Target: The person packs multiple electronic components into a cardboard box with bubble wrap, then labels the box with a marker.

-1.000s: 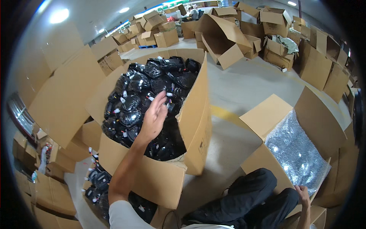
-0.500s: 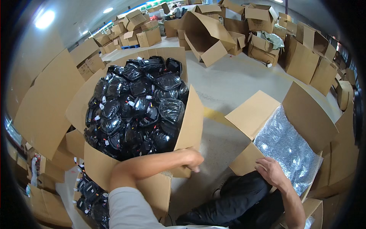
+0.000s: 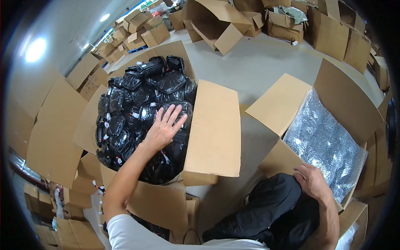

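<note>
At the left, an open cardboard box (image 3: 214, 125) is heaped with black, rounded parts (image 3: 143, 96) in clear plastic wrap, some trailing small white plugs on wires. My left hand (image 3: 163, 128) lies over the heap's right side, fingers spread, with a wrapped part beneath it; whether it touches that part I cannot tell. At my right, bubble wrap (image 3: 327, 141) covers the inside of a second open box (image 3: 280, 104). My right hand (image 3: 313, 183) rests by my knee at this box's near-left flap, its fingers loosely bent and apart, holding nothing visible.
More black parts lie partly hidden below the left box, near my left elbow. A smaller carton (image 3: 354, 216) with clear plastic stands at the lower right. Tall cardboard panels (image 3: 58, 129) rise at the left. Large empty cartons (image 3: 218, 25) sit across the grey floor (image 3: 258, 60).
My left hand has moved from the box's near right corner up onto the black parts, its fingers opening. The box's right flap now lies folded outward. My right hand stays near my knee.
</note>
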A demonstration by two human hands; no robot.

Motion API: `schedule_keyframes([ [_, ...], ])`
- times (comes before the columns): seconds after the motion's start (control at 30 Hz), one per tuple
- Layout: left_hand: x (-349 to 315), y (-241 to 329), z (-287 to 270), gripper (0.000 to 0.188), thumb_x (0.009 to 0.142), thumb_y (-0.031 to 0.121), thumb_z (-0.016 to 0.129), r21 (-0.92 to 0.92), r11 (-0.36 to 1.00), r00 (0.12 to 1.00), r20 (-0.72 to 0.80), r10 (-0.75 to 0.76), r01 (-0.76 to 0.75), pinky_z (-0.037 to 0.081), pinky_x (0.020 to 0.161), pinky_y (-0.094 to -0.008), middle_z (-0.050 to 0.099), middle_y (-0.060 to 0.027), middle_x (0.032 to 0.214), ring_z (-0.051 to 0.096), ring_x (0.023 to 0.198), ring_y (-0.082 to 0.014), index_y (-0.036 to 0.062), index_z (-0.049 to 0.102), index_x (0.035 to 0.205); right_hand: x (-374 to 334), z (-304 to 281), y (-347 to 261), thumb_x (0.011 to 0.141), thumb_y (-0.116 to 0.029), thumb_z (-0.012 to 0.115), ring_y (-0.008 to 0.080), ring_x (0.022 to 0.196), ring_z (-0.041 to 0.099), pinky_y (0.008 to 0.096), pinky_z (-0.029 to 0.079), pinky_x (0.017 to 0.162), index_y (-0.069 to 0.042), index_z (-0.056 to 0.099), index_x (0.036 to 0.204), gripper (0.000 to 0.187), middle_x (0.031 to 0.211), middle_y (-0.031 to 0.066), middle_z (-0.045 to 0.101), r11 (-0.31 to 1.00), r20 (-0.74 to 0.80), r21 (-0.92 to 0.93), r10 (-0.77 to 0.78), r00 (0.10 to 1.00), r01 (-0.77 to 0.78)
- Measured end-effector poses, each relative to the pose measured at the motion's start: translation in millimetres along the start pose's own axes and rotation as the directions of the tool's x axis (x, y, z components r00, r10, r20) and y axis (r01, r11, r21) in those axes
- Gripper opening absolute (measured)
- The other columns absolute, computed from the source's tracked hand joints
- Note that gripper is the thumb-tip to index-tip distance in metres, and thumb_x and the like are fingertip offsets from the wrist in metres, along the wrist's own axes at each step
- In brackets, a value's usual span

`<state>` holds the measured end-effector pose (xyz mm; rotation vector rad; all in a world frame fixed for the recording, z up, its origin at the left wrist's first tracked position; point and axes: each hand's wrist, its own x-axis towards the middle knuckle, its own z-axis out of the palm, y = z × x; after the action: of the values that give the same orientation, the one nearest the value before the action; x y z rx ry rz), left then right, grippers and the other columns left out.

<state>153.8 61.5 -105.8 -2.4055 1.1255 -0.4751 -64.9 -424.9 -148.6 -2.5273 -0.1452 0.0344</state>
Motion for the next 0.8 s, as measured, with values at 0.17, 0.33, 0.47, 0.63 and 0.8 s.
schedule_keyframes([
  [0.17, -13.4, -10.5, 14.8, 0.043, 0.092, 0.019, 0.058, 0.070, 0.974, 0.958, -0.181, 0.223, -0.213, 0.037, 0.111, -0.0634, 0.046, -0.0154, 0.150, 0.043, 0.140, -0.0395, 0.0203, 0.058, 0.135, -6.2, 8.6, 5.9, 0.090, -0.010, 0.067, 0.0402, 0.083, 0.067, 0.0440, 0.055, 0.075, 0.001, 0.070, 0.099, 0.015, 0.091, 0.0208, 0.068, 0.998, -0.076, 0.008, -0.068, 0.995, 0.069],
  [0.33, -4.6, -9.4, 10.8, 0.031, 0.092, 0.020, 0.059, 0.056, 0.942, 0.929, -0.158, 0.335, -0.331, 0.035, 0.113, -0.0649, 0.047, -0.0120, 0.150, 0.042, 0.140, -0.0391, 0.0189, 0.063, 0.122, -10.5, 5.9, 5.7, 0.092, -0.010, 0.064, 0.0410, 0.082, 0.066, 0.0453, 0.055, 0.074, 0.001, 0.069, 0.098, 0.014, 0.090, 0.0212, 0.067, 1.000, -0.063, 0.022, 0.007, 0.998, -0.006],
  [0.47, -8.7, -11.7, 14.4, 0.026, 0.090, 0.021, 0.061, 0.054, 0.923, 0.905, -0.183, 0.385, -0.382, 0.033, 0.114, -0.0647, 0.049, -0.0113, 0.149, 0.045, 0.139, -0.0369, 0.0170, 0.066, 0.115, -12.1, 2.7, 3.7, 0.093, -0.013, 0.063, 0.0421, 0.084, 0.066, 0.0463, 0.054, 0.075, 0.001, 0.068, 0.097, 0.015, 0.091, 0.0219, 0.067, 0.999, -0.028, -0.016, 0.031, 0.999, -0.031],
  [0.63, -2.4, -13.2, 23.5, 0.012, 0.087, 0.023, 0.068, 0.032, 0.970, 0.943, -0.229, 0.243, -0.242, 0.031, 0.114, -0.0654, 0.046, -0.0158, 0.152, 0.041, 0.141, -0.0410, 0.0125, 0.070, 0.093, -11.2, 7.5, 7.3, 0.096, -0.017, 0.061, 0.0440, 0.085, 0.065, 0.0485, 0.053, 0.076, 0.001, 0.068, 0.098, 0.019, 0.091, 0.0236, 0.067, 0.998, -0.035, 0.004, 0.068, 0.997, -0.068],
  [0.8, 9.0, -3.2, 18.2, 0.015, 0.086, 0.023, 0.067, 0.101, 0.974, 0.960, -0.175, 0.217, -0.202, 0.031, 0.112, -0.0668, 0.045, -0.0206, 0.152, 0.039, 0.142, -0.0449, 0.0093, 0.067, 0.082, -8.8, 8.6, 13.3, 0.096, -0.019, 0.060, 0.0443, 0.087, 0.065, 0.0496, 0.053, 0.077, 0.000, 0.068, 0.099, 0.020, 0.092, 0.0241, 0.068, 0.996, 0.045, -0.066, 0.059, 0.997, -0.056],
])
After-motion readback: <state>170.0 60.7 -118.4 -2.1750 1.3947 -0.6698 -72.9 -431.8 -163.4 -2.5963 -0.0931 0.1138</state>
